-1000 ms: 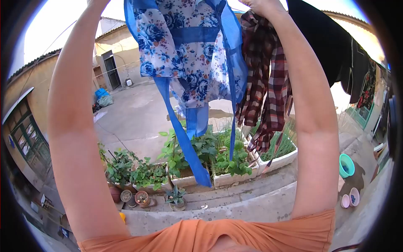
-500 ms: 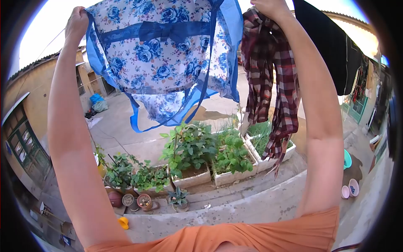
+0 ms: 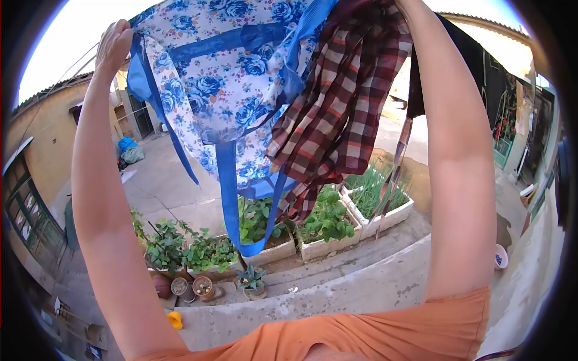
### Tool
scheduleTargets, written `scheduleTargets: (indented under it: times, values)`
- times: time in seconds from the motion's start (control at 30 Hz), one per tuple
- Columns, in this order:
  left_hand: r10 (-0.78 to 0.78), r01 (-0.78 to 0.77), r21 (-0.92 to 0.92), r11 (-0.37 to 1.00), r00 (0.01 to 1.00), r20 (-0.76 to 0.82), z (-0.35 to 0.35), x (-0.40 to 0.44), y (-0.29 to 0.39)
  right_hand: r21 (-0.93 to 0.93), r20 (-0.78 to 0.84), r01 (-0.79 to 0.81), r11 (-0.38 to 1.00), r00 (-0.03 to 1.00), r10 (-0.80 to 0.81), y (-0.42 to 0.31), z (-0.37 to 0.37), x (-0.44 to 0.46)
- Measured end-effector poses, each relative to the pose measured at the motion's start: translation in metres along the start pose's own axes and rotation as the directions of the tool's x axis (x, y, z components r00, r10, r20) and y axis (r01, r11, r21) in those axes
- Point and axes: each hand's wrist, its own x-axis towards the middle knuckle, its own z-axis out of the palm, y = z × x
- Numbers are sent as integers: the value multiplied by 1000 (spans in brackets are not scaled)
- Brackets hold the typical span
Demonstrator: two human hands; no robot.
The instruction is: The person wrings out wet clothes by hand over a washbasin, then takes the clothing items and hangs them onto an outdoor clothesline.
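My left hand [image 3: 115,45], raised at the upper left, is closed on the edge of a white cloth with blue flowers and blue straps [image 3: 208,84]. My right hand [image 3: 408,5] is mostly cut off by the top edge; its fingers are hidden. It is at the top of a dark red plaid cloth [image 3: 346,90], which overlaps the right side of the floral cloth. Behind my right forearm hangs a black cloth [image 3: 457,66].
White planter boxes [image 3: 385,221] with green plants stand below the cloths. Small pots [image 3: 203,287], a potted succulent [image 3: 251,281] and a yellow object [image 3: 175,320] sit nearer. A pink basin [image 3: 501,257] is at the right.
My left hand came down into view, spreading the floral cloth leftward. The plaid cloth has swung left over the floral one, and my right hand has moved up and right.
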Motion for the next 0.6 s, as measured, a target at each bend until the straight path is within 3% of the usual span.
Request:
scheduleTargets:
  times: [0.07,0.1,0.17,0.2,0.23,0.33,0.37,0.43,0.47,0.53,0.6]
  values:
    - [187,-186,80,979,982,-2,-5,-2,0,-241,-165,160,957,965,-203,51,-22,11]
    - [163,-162,80,983,987,2,-7,-2,1,-367,-223,218,905,923,-312,68,-28,10]
    - [113,-114,79,990,993,19,-6,1,7,-344,-65,51,937,995,-78,71,-45,-21]
    - [227,-232,168,958,973,45,-2,4,-2,-342,13,-33,939,999,40,68,-53,-40]
    - [199,-205,131,970,978,54,-3,3,2,-293,96,-65,954,991,97,59,-55,-56]
    - [87,-94,49,994,989,121,1,9,-2,-332,235,176,927,967,-100,79,-24,-65]
    - [-29,38,-80,996,993,116,0,8,1,-348,254,107,931,967,-16,63,-26,-79]
    - [-255,293,-324,899,954,155,-1,8,9,-413,216,154,898,974,-68,82,-19,-76]
    - [-282,301,-456,838,953,110,2,9,13,-419,226,156,894,972,-64,92,-21,-72]
    - [-294,332,-456,826,943,153,-6,4,25,-435,246,163,886,968,-57,102,-23,-69]
    - [-264,359,-385,851,924,277,-3,17,7,-185,237,13,983,971,32,83,-35,-74]
